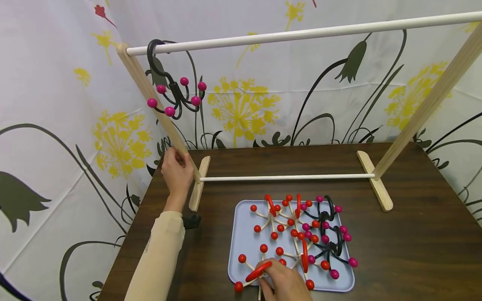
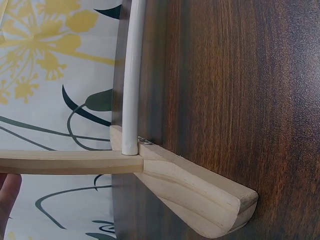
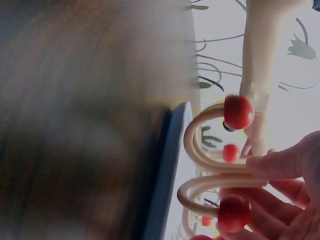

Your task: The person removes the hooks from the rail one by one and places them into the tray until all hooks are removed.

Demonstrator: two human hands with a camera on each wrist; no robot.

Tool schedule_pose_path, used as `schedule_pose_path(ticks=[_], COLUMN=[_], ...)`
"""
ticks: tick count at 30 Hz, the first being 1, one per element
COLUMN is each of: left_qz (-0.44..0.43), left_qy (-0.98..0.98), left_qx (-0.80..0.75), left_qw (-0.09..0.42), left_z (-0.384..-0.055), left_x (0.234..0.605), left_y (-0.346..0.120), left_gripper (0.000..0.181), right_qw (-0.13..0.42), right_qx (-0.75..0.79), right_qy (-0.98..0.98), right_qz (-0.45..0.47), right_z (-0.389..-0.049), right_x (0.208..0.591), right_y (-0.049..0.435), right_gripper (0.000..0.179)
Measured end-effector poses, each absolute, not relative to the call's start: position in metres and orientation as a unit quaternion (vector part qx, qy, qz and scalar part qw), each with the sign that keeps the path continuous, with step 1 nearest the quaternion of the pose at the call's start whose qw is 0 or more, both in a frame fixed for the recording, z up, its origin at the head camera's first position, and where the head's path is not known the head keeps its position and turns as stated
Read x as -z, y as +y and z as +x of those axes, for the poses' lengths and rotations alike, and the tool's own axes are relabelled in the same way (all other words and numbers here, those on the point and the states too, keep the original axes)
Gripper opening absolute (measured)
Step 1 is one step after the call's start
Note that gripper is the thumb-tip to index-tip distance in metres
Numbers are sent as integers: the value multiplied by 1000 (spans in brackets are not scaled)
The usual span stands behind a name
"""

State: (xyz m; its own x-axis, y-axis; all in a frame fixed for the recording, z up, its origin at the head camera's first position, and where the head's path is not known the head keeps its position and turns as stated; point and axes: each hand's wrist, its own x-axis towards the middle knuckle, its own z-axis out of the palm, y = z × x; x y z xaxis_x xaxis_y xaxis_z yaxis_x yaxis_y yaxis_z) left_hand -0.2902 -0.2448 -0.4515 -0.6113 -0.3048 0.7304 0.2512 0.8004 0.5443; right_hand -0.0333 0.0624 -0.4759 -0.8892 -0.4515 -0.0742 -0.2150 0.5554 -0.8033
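In the head view my left hand (image 1: 178, 173) grips the left wooden post (image 1: 165, 121) of a rack. Its fingertips (image 2: 9, 197) show beside that post at the edge of the left wrist view. My right hand (image 1: 284, 281) pinches a beige multi-arm hanger with a red hook (image 1: 258, 271) and red ball tips, over the front edge of a pale blue tray (image 1: 241, 234). The right wrist view shows finger and thumb on its curved arms (image 3: 215, 162). More red-hooked hangers (image 1: 272, 209) and black hangers with magenta balls (image 1: 331, 246) lie tangled in the tray.
A white top rail (image 1: 282, 37) spans the rack, and a black hanger with magenta balls (image 1: 174, 90) hangs near its left end. A white lower rail (image 1: 286, 177) joins the wooden feet (image 1: 374, 179) on the dark table (image 1: 414, 242). Behind hangs a floral curtain (image 1: 233, 62).
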Motion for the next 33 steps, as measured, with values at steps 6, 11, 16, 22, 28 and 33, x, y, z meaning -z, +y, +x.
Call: schedule_pose_path(ticks=[6,11,16,22,28,33], left_qz=[11,13,12,12,12,14], left_qy=[-841,-839,-838,-839,-838,-839], left_qx=[314,314,315,314,316,315], left_qw=[441,445,445,444,444,443], left_z=[-289,-290,-290,-291,-292,-291], left_x=[452,454,453,454,455,454], left_y=[-246,-246,-247,-247,-247,-248], left_gripper=[17,17,17,17,17,17], right_qw=[87,91,58,37,16,-5], right_qx=[410,400,393,375,370,367], right_qy=[897,906,915,924,927,928], right_qz=[-143,-102,-76,-69,-61,-68], right_z=[-30,-34,-38,-39,-38,-37], right_x=[477,478,482,484,485,485], right_y=[61,62,62,61,60,59], right_gripper=[22,24,26,25,21,18])
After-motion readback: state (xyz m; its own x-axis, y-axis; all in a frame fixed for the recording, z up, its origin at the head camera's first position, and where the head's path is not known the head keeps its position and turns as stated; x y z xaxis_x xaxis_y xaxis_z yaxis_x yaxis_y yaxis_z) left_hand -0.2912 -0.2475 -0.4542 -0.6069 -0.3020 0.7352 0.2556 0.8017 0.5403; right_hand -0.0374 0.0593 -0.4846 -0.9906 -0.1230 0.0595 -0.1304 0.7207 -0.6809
